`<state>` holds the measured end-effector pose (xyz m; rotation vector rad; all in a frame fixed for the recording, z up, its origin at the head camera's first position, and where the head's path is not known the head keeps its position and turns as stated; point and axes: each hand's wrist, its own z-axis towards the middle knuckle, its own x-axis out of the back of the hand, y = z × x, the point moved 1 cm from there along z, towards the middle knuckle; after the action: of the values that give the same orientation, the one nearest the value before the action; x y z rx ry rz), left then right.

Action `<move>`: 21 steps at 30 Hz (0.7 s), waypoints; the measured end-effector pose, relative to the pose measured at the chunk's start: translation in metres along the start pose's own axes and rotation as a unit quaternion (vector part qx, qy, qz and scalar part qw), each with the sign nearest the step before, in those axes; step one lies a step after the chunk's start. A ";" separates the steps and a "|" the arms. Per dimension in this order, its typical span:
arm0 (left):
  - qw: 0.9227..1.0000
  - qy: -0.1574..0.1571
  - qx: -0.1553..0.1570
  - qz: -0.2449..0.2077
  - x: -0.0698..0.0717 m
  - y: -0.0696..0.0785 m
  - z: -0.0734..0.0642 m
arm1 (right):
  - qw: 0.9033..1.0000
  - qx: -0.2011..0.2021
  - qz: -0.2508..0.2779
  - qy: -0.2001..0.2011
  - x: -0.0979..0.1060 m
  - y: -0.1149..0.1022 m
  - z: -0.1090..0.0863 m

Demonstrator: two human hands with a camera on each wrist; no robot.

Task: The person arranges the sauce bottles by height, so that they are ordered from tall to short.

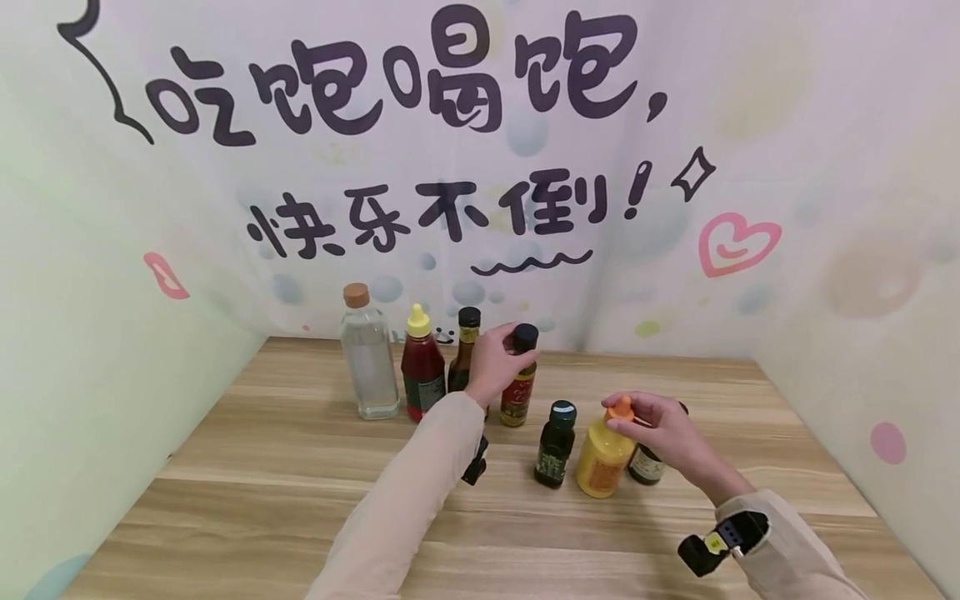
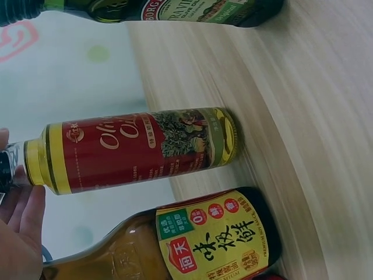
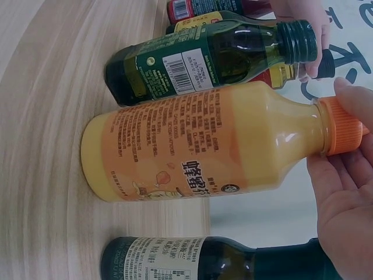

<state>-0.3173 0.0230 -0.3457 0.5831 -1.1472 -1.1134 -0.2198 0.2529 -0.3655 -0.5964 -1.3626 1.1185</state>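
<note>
My left hand (image 1: 497,364) holds an olive oil bottle (image 1: 517,398) by its neck, just under the black cap. In the left wrist view, that olive oil bottle (image 2: 131,150) shows a red label and golden oil at its base. My right hand (image 1: 663,429) pinches the orange cap of a yellow sauce bottle (image 1: 600,467). The right wrist view shows the sauce bottle (image 3: 192,146) with printed text, the thumb and fingers on either side of its cap. Both bottles are upright. A soy sauce bottle (image 2: 213,236) with a yellow label is beside the left hand.
A dark green oil bottle (image 1: 553,454) stands between the two held bottles. Another dark bottle (image 1: 647,467) is partly hidden behind the right hand. Left of the soy sauce stand a red sauce bottle (image 1: 423,371) and a clear bottle (image 1: 371,367). A printed backdrop (image 1: 450,150) rises behind the wooden table (image 1: 247,500).
</note>
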 end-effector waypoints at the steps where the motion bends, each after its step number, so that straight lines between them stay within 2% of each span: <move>1: 1.000 -0.001 0.002 -0.002 -0.001 0.000 0.000 | 1.000 0.000 -0.001 0.001 0.000 0.000 0.000; 13: 1.000 0.010 0.019 -0.017 -0.003 -0.004 0.002 | 1.000 0.004 0.001 0.002 0.000 0.000 0.000; 21: 1.000 -0.001 0.014 -0.022 -0.001 -0.007 0.004 | 1.000 -0.001 -0.002 0.005 0.000 0.000 -0.001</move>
<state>-0.3236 0.0220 -0.3513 0.6312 -1.1584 -1.1383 -0.2190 0.2527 -0.3655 -0.5991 -1.3558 1.1105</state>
